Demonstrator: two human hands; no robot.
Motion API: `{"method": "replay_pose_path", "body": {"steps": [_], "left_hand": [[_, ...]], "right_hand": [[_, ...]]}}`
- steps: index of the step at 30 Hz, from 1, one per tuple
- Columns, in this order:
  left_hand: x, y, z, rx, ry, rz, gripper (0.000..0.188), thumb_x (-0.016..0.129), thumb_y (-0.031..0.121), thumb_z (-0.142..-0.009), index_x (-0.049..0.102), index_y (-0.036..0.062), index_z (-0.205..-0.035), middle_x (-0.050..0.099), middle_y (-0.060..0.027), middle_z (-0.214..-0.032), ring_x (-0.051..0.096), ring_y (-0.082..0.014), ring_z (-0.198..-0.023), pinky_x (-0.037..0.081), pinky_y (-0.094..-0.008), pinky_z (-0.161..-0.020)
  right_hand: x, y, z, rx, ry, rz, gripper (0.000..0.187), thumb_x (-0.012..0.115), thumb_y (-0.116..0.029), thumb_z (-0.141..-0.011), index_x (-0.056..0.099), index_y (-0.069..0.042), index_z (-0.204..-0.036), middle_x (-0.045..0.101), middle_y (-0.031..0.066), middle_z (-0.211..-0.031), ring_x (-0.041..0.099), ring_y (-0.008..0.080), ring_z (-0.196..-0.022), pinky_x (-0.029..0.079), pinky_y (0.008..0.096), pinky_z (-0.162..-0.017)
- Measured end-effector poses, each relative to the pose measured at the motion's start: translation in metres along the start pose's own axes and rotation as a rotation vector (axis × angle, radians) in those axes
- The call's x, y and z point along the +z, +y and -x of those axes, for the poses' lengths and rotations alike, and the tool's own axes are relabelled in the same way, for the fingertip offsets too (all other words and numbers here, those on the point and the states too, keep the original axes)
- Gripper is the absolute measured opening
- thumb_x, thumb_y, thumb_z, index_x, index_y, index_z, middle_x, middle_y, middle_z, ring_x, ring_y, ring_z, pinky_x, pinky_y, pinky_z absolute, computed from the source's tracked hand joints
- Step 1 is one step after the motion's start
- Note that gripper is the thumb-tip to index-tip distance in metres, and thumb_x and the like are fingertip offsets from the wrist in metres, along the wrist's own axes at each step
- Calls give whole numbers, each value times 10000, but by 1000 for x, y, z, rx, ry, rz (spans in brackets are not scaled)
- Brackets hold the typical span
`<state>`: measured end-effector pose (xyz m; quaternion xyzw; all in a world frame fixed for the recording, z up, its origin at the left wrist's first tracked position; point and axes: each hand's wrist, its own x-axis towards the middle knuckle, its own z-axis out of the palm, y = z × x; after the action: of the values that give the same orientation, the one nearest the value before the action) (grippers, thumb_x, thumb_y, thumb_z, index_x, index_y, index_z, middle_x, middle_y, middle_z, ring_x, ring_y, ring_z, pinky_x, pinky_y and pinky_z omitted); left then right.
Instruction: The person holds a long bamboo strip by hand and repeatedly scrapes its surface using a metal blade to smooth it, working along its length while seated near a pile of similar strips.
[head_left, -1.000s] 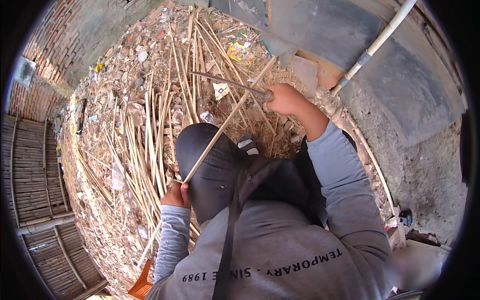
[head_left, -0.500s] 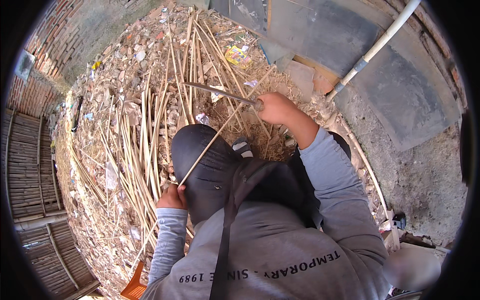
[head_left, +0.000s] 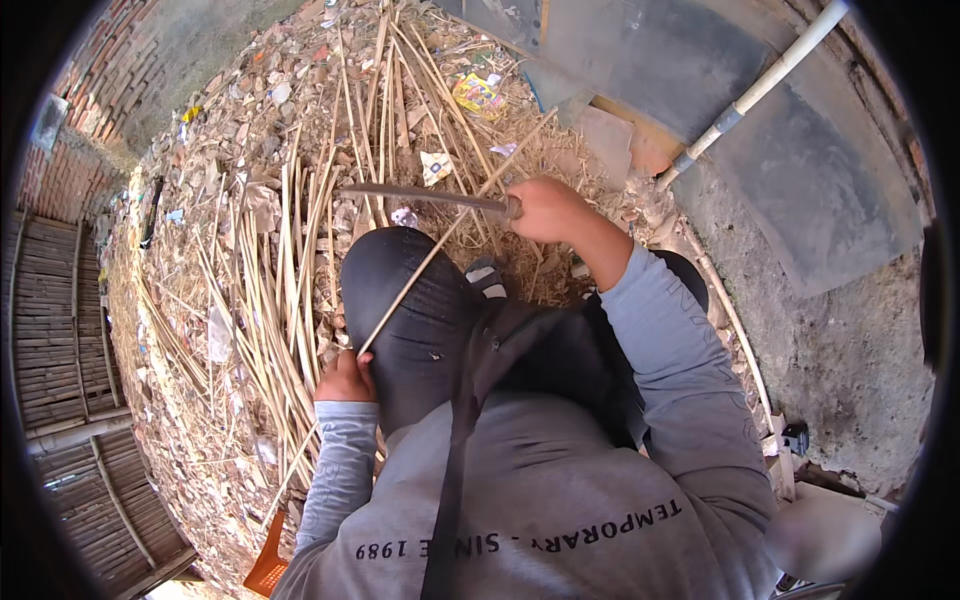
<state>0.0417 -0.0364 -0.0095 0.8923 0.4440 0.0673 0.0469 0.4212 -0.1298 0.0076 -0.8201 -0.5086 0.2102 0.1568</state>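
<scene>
My left hand (head_left: 346, 379) is closed around a thin, pale bamboo strip (head_left: 405, 290) beside my left knee. The strip slants over the dark-clad knee, up and to the right, with its far end beyond my right hand. My right hand (head_left: 550, 210) grips the handle of a long-bladed knife (head_left: 420, 193), a machete by its look. Its blade points left and crosses the strip close to the handle; whether they touch I cannot tell. Many similar bamboo strips (head_left: 290, 320) lie loosely bunched on the ground to my left and ahead.
Rubble and litter cover the ground, with a yellow wrapper (head_left: 478, 95) ahead. Dark panels (head_left: 640, 60) and a pale pole (head_left: 745, 105) lean along the right side. A slatted bamboo wall (head_left: 50, 320) stands at left; an orange plastic object (head_left: 267, 562) sits behind my left arm.
The blade's tip has swung down and to the left, so the knife lies flatter across the strip. My left hand still holds the strip in nearly the same place.
</scene>
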Motion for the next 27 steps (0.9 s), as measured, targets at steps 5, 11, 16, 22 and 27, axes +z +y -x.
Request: {"method": "replay_pose_path", "body": {"steps": [5, 11, 16, 22, 27], "left_hand": [[-10, 2, -2, -15, -71, -36, 314, 532, 379, -942, 568, 77, -868, 631, -181, -768, 617, -411, -653, 472, -503, -552], [-8, 7, -6, -3, -16, -11, 342, 524, 394, -945, 558, 72, -838, 632, -179, -764, 615, -419, -659, 472, -510, -559], [-6, -1, -3, -23, -44, -41, 363, 503, 425, -952, 562, 85, -838, 629, -178, -751, 619, -412, -647, 473, -507, -546], [-10, 12, 2, -34, -67, -30, 277, 536, 323, -946, 578, 60, -869, 635, -206, -793, 622, -427, -702, 476, -509, -583], [-13, 8, -3, -32, -71, -5, 325, 516, 363, -953, 565, 57, -858, 631, -212, -775, 619, -431, -696, 477, -517, -596]], "right_hand": [[-9, 33, -9, 82, 31, -124, 316, 644, -206, -706, 663, -17, -958, 662, 214, -849, 640, 380, -836, 508, 440, -740], [4, 10, -6, 1, -61, -40, 414, 689, -239, -672, 671, -26, -1026, 664, 235, -906, 647, 375, -878, 514, 445, -779], [7, 18, -16, -10, 20, -84, 317, 640, -211, -692, 671, -40, -957, 662, 216, -867, 642, 388, -853, 512, 457, -760], [-5, 27, -8, 77, -56, -124, 277, 608, -180, -689, 671, -48, -924, 664, 209, -853, 638, 391, -863, 509, 460, -750], [-13, 38, -9, 41, 83, -35, 316, 656, -218, -701, 665, -31, -956, 656, 209, -817, 644, 379, -814, 504, 444, -737]]}}
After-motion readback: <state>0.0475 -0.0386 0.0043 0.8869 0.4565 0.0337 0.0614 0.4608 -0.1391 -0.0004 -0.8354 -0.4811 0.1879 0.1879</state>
